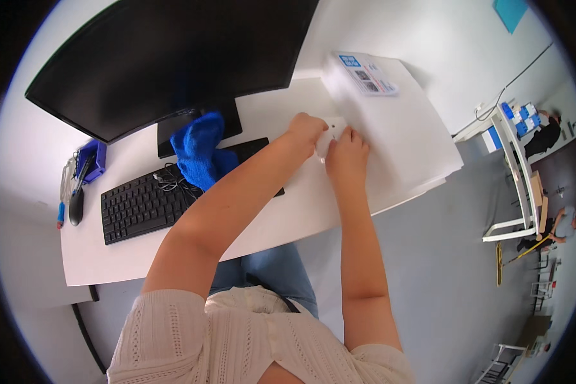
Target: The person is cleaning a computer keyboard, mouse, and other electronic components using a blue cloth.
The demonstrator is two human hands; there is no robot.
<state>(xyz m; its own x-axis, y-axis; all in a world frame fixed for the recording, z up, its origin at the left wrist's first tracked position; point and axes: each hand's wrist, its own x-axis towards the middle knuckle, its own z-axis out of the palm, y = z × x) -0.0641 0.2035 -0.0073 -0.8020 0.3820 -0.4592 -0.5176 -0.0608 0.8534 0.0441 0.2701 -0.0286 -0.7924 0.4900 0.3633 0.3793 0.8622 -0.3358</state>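
A small flat white piece (330, 132) with a few dark, hole-like spots is between my two hands, beside the white stack on the desk. My left hand (306, 132) grips its left side with bent fingers. On its right and near side my right hand (349, 155) is closed, with the thumb and fingertips at its edge. My fingers cover much of the piece, and I cannot tell its kind or whether it rests on the desk. Left of my left forearm, a fuzzy blue cloth (200, 150) lies bunched over the black keyboard (141, 203).
A large black monitor (173, 57) stands at the back. On the left are a black mouse (76, 206), a blue bin (96, 160) and a screwdriver (61, 215). A tall white stack (409, 134) bears a printed sheet (368, 75). White desk frames (525, 185) and other people stand far right.
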